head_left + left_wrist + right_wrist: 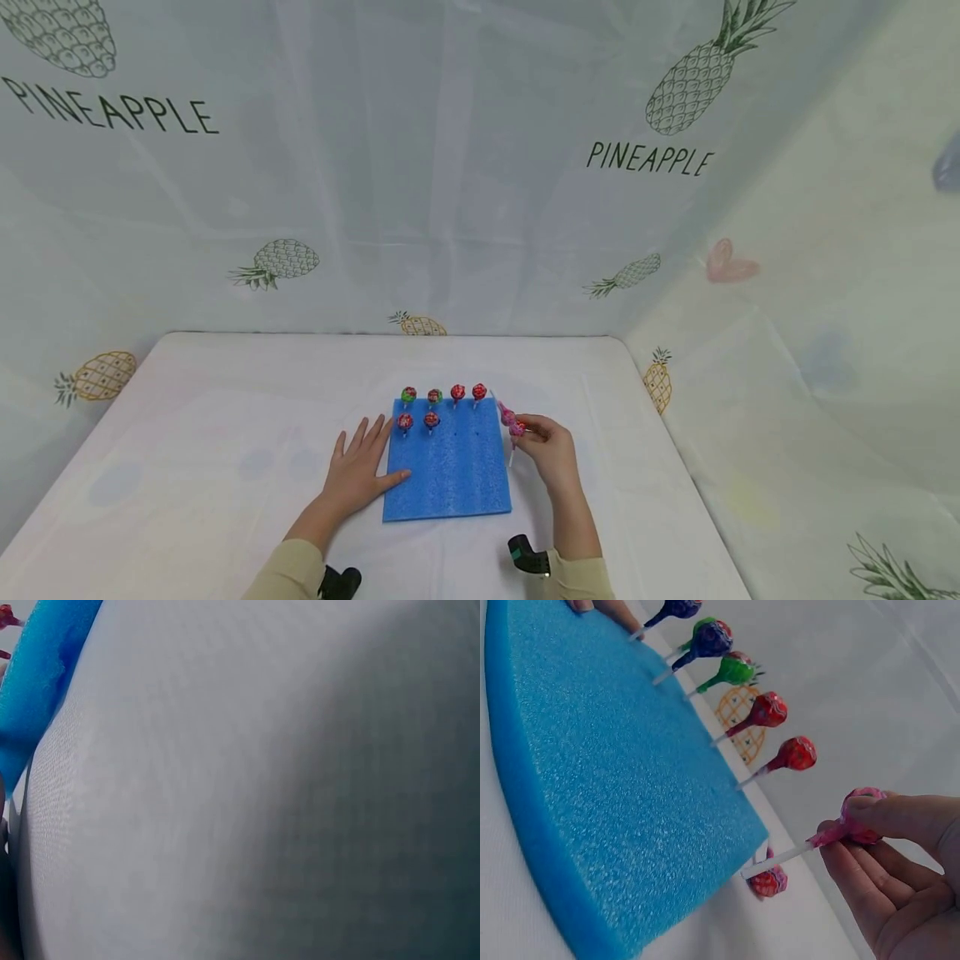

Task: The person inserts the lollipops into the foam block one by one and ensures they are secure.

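Note:
A blue foam board lies on the white table. Several wrapped lollipops stand in it by their sticks: a back row with green lollipops and red lollipops, and two purple-blue lollipops in front of the green ones. My left hand is spread at the board's left edge, its thumb on the foam. Beside the right edge, my right hand pinches a pink lollipop by its head, the white stick pointing toward the board. A second pink lollipop lies on the table behind it.
The white-covered table extends around the board on all sides. A pineapple-print curtain hangs behind it and along the right. Black wrist devices sit near both sleeves.

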The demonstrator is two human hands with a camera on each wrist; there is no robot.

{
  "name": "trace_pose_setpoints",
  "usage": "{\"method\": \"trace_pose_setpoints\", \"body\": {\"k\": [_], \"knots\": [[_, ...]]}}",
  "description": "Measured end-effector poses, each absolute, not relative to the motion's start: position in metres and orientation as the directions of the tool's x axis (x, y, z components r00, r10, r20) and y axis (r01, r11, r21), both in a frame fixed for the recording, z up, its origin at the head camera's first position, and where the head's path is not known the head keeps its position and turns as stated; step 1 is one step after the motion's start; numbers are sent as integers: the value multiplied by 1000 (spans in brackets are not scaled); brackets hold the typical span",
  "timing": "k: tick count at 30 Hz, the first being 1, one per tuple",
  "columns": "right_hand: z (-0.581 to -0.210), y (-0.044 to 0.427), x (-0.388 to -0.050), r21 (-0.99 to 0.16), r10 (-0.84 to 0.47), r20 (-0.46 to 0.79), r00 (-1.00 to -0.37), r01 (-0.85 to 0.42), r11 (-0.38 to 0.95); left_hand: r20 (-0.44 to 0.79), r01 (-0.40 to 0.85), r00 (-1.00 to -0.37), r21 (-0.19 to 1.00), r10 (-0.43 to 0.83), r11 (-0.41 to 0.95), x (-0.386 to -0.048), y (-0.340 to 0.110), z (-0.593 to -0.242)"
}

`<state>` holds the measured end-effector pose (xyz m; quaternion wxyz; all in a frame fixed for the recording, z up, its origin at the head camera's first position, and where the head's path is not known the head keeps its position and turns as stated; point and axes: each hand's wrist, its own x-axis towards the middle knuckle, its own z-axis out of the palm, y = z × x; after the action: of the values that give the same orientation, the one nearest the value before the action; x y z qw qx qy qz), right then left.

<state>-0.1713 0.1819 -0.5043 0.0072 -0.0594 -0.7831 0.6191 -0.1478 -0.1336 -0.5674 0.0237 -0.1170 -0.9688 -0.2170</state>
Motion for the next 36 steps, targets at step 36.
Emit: {"method": "trace_pose_setpoints", "body": {"k": [36], "knots": [[-499,122,-199,-996,-34,-44,-998,47,-81,77,225,-974,414,213,882,-149,-134,-571]]}}
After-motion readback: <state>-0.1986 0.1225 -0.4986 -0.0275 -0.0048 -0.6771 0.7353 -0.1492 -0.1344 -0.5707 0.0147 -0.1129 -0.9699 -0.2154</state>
